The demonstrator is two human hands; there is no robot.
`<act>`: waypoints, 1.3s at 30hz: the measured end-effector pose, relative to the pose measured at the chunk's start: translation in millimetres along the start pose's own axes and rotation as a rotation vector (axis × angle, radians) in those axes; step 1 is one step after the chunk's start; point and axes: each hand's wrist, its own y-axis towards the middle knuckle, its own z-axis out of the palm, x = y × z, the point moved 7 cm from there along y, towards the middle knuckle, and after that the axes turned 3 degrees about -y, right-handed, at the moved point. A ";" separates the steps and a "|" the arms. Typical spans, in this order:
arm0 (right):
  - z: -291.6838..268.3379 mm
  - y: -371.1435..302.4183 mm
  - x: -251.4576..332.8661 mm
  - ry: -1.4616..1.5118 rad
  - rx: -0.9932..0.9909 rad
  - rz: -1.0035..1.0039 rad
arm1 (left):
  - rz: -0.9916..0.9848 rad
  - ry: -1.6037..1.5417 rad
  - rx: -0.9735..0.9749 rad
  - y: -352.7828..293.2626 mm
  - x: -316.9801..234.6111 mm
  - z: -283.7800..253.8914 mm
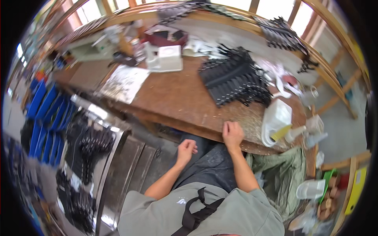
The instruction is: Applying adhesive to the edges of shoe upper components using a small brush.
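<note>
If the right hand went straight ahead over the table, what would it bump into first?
The right hand would probably meet the black pile first, past some bare table, though the hand's height is unclear.

Bright windows, wooden window posts, pale wall, grey floor.

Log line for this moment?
left hand: loosely curled, near lap | right hand: loosely curled, near edge of workbench | black parts: piled on workbench | held: nothing visible

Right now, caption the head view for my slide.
Right hand at the bench, left hand near the lap, black pieces piled beyond.
</note>
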 end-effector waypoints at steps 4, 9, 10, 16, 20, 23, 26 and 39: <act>-17.9 -6.6 -21.7 -0.027 -0.007 0.060 | 0.162 -0.026 0.081 43.5 -66.0 55.6; -8.1 11.2 -38.1 0.170 0.216 0.220 | 0.243 0.289 0.132 142.3 -93.4 86.2; -11.0 31.1 -45.1 0.292 0.162 0.224 | 0.341 0.423 0.062 156.5 -105.9 96.8; 7.5 213.9 -82.8 0.235 0.039 0.085 | 0.224 0.362 -0.030 265.5 -72.5 122.1; 69.3 241.9 -169.9 -0.275 0.305 0.225 | 0.151 0.388 0.054 268.1 -69.4 140.1; 86.9 230.6 -177.0 -0.242 0.315 0.236 | 0.031 0.332 0.068 247.6 -81.9 142.4; 66.8 232.3 -140.5 -0.280 0.038 0.034 | 0.188 0.533 -0.070 245.0 -89.5 129.1; 75.6 247.9 -159.2 -0.268 0.087 0.088 | 0.311 0.564 -0.057 221.3 -111.6 149.9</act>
